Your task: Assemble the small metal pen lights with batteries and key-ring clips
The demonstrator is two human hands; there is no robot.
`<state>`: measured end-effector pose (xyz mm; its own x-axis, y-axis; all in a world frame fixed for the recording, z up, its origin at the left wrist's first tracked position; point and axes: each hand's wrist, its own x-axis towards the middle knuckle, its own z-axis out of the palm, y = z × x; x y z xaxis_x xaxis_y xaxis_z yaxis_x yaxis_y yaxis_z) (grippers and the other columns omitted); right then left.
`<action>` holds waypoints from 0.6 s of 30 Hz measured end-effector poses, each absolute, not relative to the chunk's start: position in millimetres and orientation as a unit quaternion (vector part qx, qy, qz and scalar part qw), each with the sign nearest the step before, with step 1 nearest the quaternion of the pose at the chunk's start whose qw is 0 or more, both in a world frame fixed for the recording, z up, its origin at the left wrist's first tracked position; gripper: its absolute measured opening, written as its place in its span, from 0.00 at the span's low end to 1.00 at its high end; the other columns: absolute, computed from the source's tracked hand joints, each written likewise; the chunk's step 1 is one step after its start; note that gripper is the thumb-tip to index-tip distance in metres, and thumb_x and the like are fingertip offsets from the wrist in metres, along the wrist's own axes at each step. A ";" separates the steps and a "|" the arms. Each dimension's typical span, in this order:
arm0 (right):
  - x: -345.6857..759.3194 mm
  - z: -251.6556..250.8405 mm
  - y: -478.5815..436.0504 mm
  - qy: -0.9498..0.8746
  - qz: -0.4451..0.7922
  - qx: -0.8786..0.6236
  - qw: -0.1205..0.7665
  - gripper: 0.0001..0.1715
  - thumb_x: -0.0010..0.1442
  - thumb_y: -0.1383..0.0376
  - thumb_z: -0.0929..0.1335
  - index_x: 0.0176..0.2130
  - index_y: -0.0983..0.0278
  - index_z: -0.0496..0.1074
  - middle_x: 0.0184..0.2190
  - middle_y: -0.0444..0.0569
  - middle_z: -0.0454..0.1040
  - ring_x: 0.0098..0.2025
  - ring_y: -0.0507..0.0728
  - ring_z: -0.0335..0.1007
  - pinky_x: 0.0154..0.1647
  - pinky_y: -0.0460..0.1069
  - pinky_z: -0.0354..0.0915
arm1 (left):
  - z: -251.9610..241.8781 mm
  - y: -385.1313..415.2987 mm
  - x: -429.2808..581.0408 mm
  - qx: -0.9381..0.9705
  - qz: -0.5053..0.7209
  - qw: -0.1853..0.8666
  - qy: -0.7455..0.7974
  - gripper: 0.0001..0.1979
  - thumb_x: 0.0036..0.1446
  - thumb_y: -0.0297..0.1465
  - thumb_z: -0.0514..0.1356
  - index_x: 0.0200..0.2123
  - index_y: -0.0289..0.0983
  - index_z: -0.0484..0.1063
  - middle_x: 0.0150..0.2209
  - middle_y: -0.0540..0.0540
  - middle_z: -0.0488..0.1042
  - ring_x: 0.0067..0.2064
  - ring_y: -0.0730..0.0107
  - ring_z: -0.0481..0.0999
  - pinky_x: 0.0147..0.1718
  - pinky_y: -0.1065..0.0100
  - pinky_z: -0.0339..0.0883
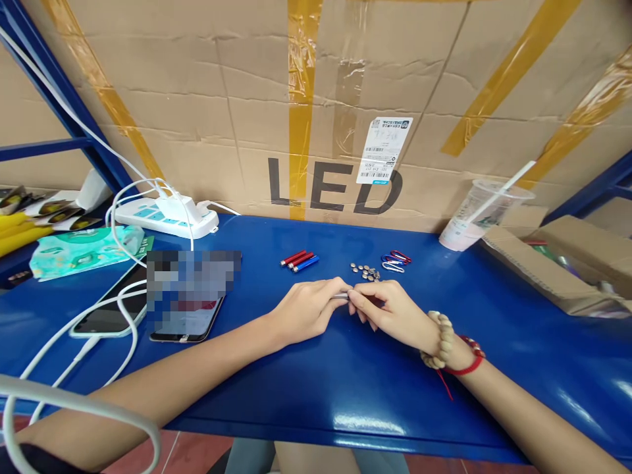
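The left hand (309, 306) grips a slim silvery tube (340, 296), and the right hand (392, 311) pinches at its end, both over the shiny blue surface (296, 388). Behind stands a big cardboard box (222, 118) (printed with "LED"); below, a reddish tiled floor (195, 451) is visible.

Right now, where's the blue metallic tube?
In the head view, the blue metallic tube lies just left of centre, beyond the left hand, beside two red metallic tubes.
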<state>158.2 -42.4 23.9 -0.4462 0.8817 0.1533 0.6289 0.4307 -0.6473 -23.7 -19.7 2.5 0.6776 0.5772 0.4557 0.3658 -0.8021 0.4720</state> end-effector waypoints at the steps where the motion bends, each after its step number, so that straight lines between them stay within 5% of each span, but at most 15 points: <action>1: 158.8 23.2 -41.8 -0.810 0.256 -0.468 0.242 0.22 0.62 0.55 0.58 0.25 0.64 0.68 0.17 0.41 0.68 0.18 0.46 0.62 0.22 0.42 0.57 | 3.0 -19.6 -23.5 0.896 0.303 0.183 0.270 0.07 0.61 0.28 0.47 0.39 0.39 0.63 0.36 0.50 0.75 0.38 0.73 0.74 0.36 0.73 0.65; 7: 164.0 21.7 -38.0 -0.824 0.203 -0.472 0.238 0.22 0.62 0.55 0.58 0.27 0.63 0.71 0.17 0.40 0.69 0.18 0.46 0.62 0.23 0.42 0.56 | 3.8 -19.0 -22.6 0.876 0.297 0.221 0.310 0.08 0.61 0.29 0.47 0.39 0.40 0.63 0.36 0.51 0.75 0.38 0.72 0.74 0.37 0.73 0.65; 14: 172.4 24.1 -36.1 -0.822 -0.023 -0.424 0.379 0.15 0.55 0.55 0.66 0.37 0.61 0.74 0.34 0.48 0.74 0.23 0.47 0.65 0.26 0.43 0.61 | 1.0 -14.7 -22.8 0.839 0.307 0.249 0.373 0.09 0.61 0.33 0.47 0.42 0.39 0.62 0.30 0.51 0.73 0.32 0.71 0.74 0.30 0.72 0.65; 18: 173.3 22.0 -35.3 -0.846 -0.079 -0.388 0.357 0.12 0.58 0.58 0.65 0.36 0.59 0.76 0.34 0.47 0.74 0.31 0.49 0.69 0.30 0.42 0.63 | 1.8 -15.2 -22.6 0.857 0.286 0.234 0.360 0.09 0.61 0.33 0.47 0.42 0.40 0.62 0.30 0.51 0.73 0.32 0.71 0.74 0.29 0.72 0.64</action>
<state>173.3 -35.3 22.0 -0.4441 0.6001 0.6653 0.7126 0.6867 -0.1437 -22.6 -15.2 1.8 0.5772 0.7509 0.3209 0.4836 -0.6310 0.6066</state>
